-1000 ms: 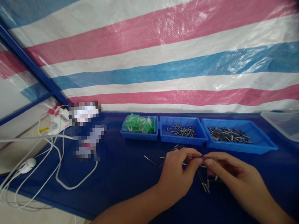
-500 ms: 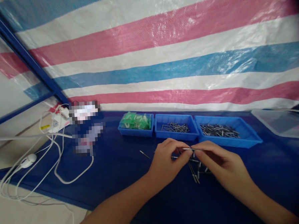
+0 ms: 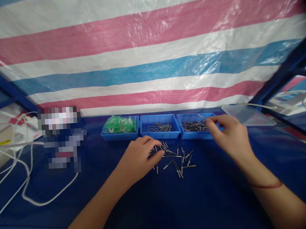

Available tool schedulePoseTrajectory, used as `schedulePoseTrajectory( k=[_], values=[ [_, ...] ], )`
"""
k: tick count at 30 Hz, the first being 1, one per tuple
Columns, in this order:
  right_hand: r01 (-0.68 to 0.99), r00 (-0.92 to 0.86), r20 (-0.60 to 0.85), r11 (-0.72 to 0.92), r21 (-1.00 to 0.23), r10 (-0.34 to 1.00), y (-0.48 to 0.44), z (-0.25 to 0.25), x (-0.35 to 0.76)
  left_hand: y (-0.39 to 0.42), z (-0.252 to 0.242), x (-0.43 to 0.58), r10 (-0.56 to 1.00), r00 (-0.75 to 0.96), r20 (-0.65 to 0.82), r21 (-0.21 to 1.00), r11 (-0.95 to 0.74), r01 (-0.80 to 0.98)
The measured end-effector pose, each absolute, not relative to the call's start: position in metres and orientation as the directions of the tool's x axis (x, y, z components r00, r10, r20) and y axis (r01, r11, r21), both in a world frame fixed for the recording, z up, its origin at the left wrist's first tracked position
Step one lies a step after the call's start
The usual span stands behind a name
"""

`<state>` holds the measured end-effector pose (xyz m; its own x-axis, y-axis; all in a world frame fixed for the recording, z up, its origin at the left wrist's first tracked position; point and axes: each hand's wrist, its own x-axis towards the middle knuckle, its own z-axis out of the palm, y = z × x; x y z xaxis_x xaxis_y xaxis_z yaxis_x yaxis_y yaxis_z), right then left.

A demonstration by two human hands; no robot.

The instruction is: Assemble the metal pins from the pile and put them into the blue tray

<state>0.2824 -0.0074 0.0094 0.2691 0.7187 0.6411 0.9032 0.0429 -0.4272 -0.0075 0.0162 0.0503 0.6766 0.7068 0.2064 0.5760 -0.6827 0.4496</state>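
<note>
While I am watching remotely, the left hand (image 3: 142,156) is hovering at nine o'clock of the loose blind rivets (image 3: 179,156), its thumb and fingers standing apart and curving over the pile's edge; whether they are touching any, I cannot tell. At two o'clock, the right hand (image 3: 232,135) is pinching a slender rivet (image 3: 200,116) between thumb and forefinger, the free end showing against the one o'clock bin (image 3: 196,136); its height above that bin I am not managing to read. I am judging the work to be partway along: that bin is carrying a thick heap of rivets, the eleven o'clock bin (image 3: 160,135) is holding a thinner layer, and the ten o'clock bin (image 3: 120,136) is holding green packets (image 3: 120,123). Outside them, many rivets are lying scattered on the blue table (image 3: 157,203), a yellow-ended piece (image 3: 192,166) resting at four o'clock, so plenty is remaining loose
</note>
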Motion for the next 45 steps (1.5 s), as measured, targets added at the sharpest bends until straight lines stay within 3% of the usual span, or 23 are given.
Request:
schedulePoseTrajectory(
  k=[4, 9, 17, 24, 29, 35, 38, 45],
  values=[
    [0.96, 0.174, 0.635, 0.013, -0.278, 0.752, 0.003, -0.002, 0.3, 0.025, 0.046, -0.026, 0.692, 0.705, 0.157, 0.341, -0.708, 0.619],
    [0.96, 0.209, 0.635, -0.034, -0.277, 0.744, 0.003, 0.005, 0.288, 0.024, 0.027, -0.041, 0.639, 0.747, 0.186, 0.284, -0.762, 0.581],
    [0.83, -0.146, 0.559, 0.409, -0.38, 0.816, 0.011, 0.037, 0.207, 0.026, 0.016, -0.017, 0.541, 0.833, 0.115, 0.179, -0.836, 0.519],
    [0.747, -0.264, 0.53, 0.518, -0.416, 0.806, 0.006, 0.012, 0.185, 0.026, 0.012, -0.008, 0.604, 0.787, 0.125, 0.073, -0.797, 0.599],
    [0.71, -0.372, 0.474, 0.574, -0.409, 0.798, -0.012, 0.01, 0.182, 0.024, 0.014, -0.013, 0.667, 0.708, 0.232, 0.251, -0.745, 0.618],
    [0.606, -0.388, 0.361, 0.53, -0.593, 0.848, -0.019, 0.009, 0.172, 0.017, 0.019, -0.015, 0.74, 0.587, 0.328, 0.652, -0.627, 0.426],
    [0.565, -0.335, 0.317, 0.458, -0.686, 0.887, -0.02, 0.009, 0.17, 0.013, 0.019, -0.012, 0.819, 0.492, 0.295, 0.799, -0.493, 0.343],
    [0.525, -0.239, 0.278, 0.365, -0.769, 0.93, -0.021, 0.01, 0.168, 0.012, 0.019, -0.012, 0.884, 0.433, 0.176, 0.893, -0.329, 0.307]
  ],
)
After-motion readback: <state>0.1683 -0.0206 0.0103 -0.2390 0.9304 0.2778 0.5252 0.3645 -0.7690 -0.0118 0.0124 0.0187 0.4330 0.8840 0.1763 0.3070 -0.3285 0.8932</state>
